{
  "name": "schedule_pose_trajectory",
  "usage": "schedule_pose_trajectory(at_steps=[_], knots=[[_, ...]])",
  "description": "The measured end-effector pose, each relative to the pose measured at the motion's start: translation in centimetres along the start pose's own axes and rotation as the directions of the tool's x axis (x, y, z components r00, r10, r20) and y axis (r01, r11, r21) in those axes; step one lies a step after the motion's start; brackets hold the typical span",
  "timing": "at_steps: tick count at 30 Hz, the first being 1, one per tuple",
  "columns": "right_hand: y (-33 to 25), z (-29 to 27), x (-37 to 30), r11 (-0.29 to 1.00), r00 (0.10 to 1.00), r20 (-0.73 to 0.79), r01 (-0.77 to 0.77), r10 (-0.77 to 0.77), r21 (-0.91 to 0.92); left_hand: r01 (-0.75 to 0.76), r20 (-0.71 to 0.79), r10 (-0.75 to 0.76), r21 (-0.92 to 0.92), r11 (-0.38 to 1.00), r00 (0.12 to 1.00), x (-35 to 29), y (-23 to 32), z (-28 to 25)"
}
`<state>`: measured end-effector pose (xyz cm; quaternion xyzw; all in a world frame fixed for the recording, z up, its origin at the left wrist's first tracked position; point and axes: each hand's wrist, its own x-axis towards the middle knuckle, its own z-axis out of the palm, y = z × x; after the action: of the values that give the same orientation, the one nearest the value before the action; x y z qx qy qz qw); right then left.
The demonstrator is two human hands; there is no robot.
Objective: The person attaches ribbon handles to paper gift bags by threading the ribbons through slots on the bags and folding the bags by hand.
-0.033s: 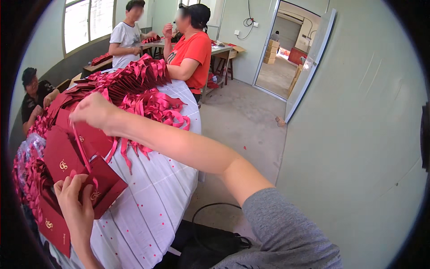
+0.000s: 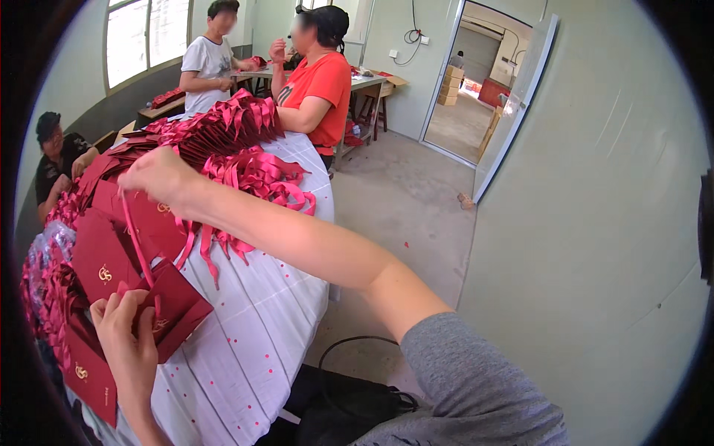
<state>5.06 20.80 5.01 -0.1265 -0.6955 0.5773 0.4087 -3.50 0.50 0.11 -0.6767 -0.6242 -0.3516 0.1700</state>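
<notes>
A small dark red paper gift bag [image 2: 186, 327] with a gold emblem is tilted over the near part of the table. My left hand [image 2: 123, 323] is closed on its upper edge, thumb in front. A pink ribbon [image 2: 135, 239] runs taut from the bag's opening up to my right hand [image 2: 160, 178], whose fingertips are pinched on its upper end. My right arm stretches across the table, partly covering the goods behind. Flat red bags with the same emblem [image 2: 100, 256] lie behind and left of my left hand; another red bag [image 2: 89, 379] lies below it.
Finished-looking bags with ribbon handles [image 2: 230, 123] stand in a dense row on the white-covered table [image 2: 245, 334]. Loose pink ribbons [image 2: 256, 178] lie beside them. Three people sit or stand around, one in a red shirt [image 2: 320, 85]. An open door [image 2: 517, 108] stands at right.
My right hand has risen very slightly with the ribbon in it. The left hand and the bag stay almost in place. The person in white has shifted an arm a little.
</notes>
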Motion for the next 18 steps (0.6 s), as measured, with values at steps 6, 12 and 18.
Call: schedule_pose_trajectory(at_steps=[6, 12, 18], knots=[[3.2, -1.0, -2.1, 0.85, 0.924, 0.374, -0.261, 0.083, 0.457, 0.024, 0.033, -0.024, 0.012, 1.0, 0.999, 0.0, -0.3, -0.4], [3.9, -0.8, -6.5, 0.99, 0.829, 0.552, -0.134, 0.087, 0.046, -0.024, 0.016, 0.023, 0.077, 0.997, 1.0, 0.4, 1.1, -0.4], [3.2, 0.7, -6.7, 0.971, 0.904, 0.387, 0.226, -0.181, -0.074, -0.026, -0.034, 0.028, 0.079, 0.997, 0.999, 0.2, 0.3, 0.4]])
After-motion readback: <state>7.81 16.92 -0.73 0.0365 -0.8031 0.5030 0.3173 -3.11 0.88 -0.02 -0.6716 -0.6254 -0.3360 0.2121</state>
